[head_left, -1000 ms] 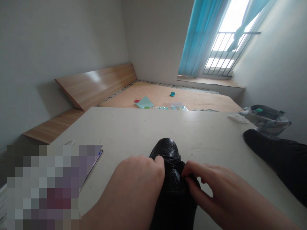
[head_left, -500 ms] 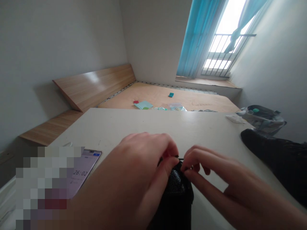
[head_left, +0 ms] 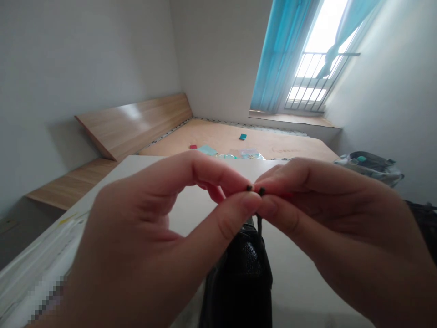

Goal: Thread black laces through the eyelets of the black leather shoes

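Observation:
Between my two hands, a thin dark cord [head_left: 260,224] runs up from the top of a black leathery item [head_left: 251,255] standing on the white table [head_left: 300,287]. My left hand [head_left: 164,228] pinches one dark cord end between thumb and forefinger. The thumb and fingers of my right hand [head_left: 327,214] pinch the cord right beside it, and the fingertips of both hands meet. The lower part of the black item is partly behind my left hand.
Clear plastic wrapping [head_left: 48,255] lies at the table's left edge. Beyond the table, a bed board [head_left: 218,132] holds small packets. A bag-lined bin [head_left: 372,166] stands at the right, with a black item [head_left: 421,223] near the right edge.
Both hands have risen above the black item, lifting the cord upright, and their fingertips have come together. The phone at the left is no longer visible.

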A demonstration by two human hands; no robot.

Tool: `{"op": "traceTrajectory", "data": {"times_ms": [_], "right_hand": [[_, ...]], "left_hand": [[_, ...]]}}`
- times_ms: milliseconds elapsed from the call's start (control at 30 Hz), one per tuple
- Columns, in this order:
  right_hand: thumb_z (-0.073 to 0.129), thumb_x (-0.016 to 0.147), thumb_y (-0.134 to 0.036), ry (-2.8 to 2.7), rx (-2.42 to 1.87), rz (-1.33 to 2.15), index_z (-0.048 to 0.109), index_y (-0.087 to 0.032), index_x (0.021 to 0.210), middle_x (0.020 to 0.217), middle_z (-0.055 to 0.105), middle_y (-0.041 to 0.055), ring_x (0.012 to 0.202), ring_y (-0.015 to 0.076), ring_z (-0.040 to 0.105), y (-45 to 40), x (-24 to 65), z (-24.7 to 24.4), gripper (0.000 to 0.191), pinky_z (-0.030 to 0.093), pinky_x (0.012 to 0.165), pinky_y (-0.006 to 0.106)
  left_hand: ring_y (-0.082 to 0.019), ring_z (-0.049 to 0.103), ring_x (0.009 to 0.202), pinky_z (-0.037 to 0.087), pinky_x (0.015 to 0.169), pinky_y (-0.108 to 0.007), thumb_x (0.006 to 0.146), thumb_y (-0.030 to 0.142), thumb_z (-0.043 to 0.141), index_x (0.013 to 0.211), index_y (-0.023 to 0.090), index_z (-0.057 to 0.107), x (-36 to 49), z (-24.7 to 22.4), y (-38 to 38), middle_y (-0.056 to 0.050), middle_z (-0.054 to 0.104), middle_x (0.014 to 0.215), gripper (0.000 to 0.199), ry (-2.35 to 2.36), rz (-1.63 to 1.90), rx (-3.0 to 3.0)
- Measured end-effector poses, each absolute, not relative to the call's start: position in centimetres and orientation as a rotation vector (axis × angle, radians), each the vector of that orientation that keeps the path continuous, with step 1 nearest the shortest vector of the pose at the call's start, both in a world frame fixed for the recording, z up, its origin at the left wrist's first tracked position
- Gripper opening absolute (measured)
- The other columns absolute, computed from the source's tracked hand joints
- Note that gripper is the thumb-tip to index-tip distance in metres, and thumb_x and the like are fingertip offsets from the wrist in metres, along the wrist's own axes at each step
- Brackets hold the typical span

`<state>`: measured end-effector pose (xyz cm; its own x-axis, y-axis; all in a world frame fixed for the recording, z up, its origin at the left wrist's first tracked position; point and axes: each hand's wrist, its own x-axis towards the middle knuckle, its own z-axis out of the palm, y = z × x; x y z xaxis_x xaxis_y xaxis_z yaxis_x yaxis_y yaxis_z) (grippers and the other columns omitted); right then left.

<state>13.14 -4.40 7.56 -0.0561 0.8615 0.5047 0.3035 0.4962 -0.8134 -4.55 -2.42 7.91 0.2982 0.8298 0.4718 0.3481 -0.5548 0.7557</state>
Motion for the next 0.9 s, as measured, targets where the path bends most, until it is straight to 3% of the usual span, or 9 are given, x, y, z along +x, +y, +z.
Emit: {"op": "traceTrajectory", "data": {"times_ms": [167,400,533,633,700,767,833,900], "right_hand": [[0.079,0.074,-0.044,-1.520,-1.010,0.884,0.066,-0.026,0.070,0.070,0.067,-0.0043,0.064,0.0127,0.064,-3.8,14.0,7.6,0.023,0.055,0.053,0.021],[0.082,0.071,-0.040,-1.438,-0.886,1.342,0.062,-0.022,0.067,0.062,0.060,-0.0076,0.062,0.0066,0.057,-2.8,14.0,7.3,0.027,0.049,0.056,0.014],[0.066,0.082,-0.055,-1.676,-0.939,1.304,0.068,-0.024,0.080,0.073,0.059,-0.0041,0.069,0.0098,0.055,-2.6,14.3,7.0,0.031,0.048,0.061,0.019],[0.054,0.093,-0.050,-1.781,-0.955,1.341,0.068,-0.024,0.085,0.079,0.062,-0.0024,0.078,0.0110,0.059,-2.9,14.6,6.8,0.031,0.050,0.074,0.022],[0.050,0.098,-0.042,-1.758,-0.932,1.482,0.065,-0.021,0.082,0.075,0.061,-0.0020,0.076,0.0103,0.059,-3.1,14.6,6.8,0.030,0.050,0.075,0.022],[0.046,0.100,-0.039,-1.697,-0.864,1.614,0.060,-0.020,0.079,0.069,0.056,-0.0024,0.066,0.0086,0.054,-3.1,14.6,6.7,0.032,0.048,0.064,0.019],[0.044,0.101,-0.037,-1.627,-0.778,1.669,0.055,-0.019,0.078,0.065,0.047,-0.0040,0.058,0.0071,0.045,-2.8,14.4,6.5,0.032,0.043,0.056,0.017],[0.043,0.102,-0.036,-1.588,-0.720,1.674,0.053,-0.019,0.078,0.064,0.040,-0.0054,0.055,0.0066,0.039,-2.4,14.3,6.3,0.031,0.042,0.058,0.018]], "left_hand": [[-0.010,0.068,0.077,0.055,0.074,-0.022,0.087,0.033,0.069,0.088,0.038,0.070,-3.7,6.2,-1.5,0.014,0.071,0.083,0.005,0.948,1.335,1.984],[-0.009,0.063,0.080,0.052,0.070,-0.017,0.086,0.033,0.070,0.086,0.039,0.070,-3.6,6.5,-1.4,0.013,0.068,0.086,0.006,0.854,1.307,1.977],[-0.010,0.059,0.074,0.049,0.067,-0.020,0.084,0.024,0.069,0.080,0.031,0.067,-3.3,6.6,-1.5,0.008,0.063,0.079,0.009,0.878,1.335,1.964],[-0.008,0.058,0.063,0.049,0.063,-0.020,0.083,0.023,0.067,0.078,0.029,0.063,-3.2,6.7,-1.5,0.009,0.061,0.074,0.009,0.859,1.269,1.891],[-0.007,0.057,0.052,0.049,0.057,-0.021,0.086,0.027,0.063,0.080,0.027,0.059,-3.1,6.6,-1.1,0.010,0.061,0.068,0.008,0.804,1.112,1.768],[-0.010,0.058,0.048,0.051,0.055,-0.024,0.092,0.034,0.053,0.085,0.027,0.055,-3.0,6.2,-0.4,0.009,0.058,0.058,0.010,0.698,0.942,1.607],[-0.016,0.064,0.056,0.054,0.059,-0.028,0.097,0.039,0.039,0.091,0.025,0.055,-2.8,5.4,0.6,0.007,0.056,0.055,0.022,0.624,0.819,1.516],[-0.018,0.065,0.066,0.055,0.069,-0.031,0.098,0.037,0.031,0.090,0.021,0.058,-2.6,4.5,1.4,0.002,0.062,0.062,0.033,0.716,0.698,1.626]]}}
